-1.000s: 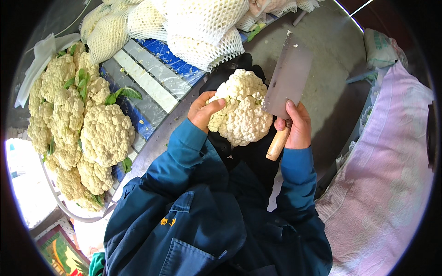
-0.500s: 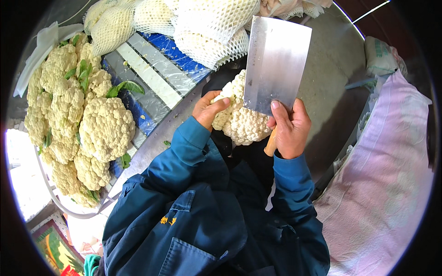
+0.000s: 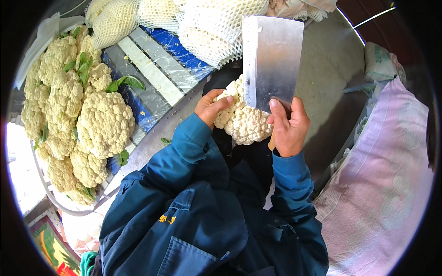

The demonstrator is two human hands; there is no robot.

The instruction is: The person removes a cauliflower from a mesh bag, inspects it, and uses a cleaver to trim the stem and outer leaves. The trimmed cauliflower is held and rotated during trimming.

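Observation:
My left hand (image 3: pixel 212 109) is closed on the left side of a cream-coloured cauliflower (image 3: pixel 248 125) held above my lap, thumb on top of the head. In my right hand (image 3: pixel 290 126) is a cleaver (image 3: pixel 275 62) with a broad steel blade and a wooden handle; the thumb presses on the blade near its base. The blade stands in front of the cauliflower's upper right part and hides some of it. I cannot tell how deep its edge is in the florets. A small pale scrap sticks near the blade's top corner.
To the left, several cauliflowers (image 3: pixel 105 124) with green leaves are heaped on a rack-like stand. Foam-netted heads (image 3: pixel 209 32) lie along the far side of the blue and grey striped table (image 3: pixel 152 69). A pale pink woven sack (image 3: pixel 377 184) bulges at my right.
The cleaver has shifted slightly left and tilted a little over the cauliflower. Both hands keep their grips. The whole view has moved slightly.

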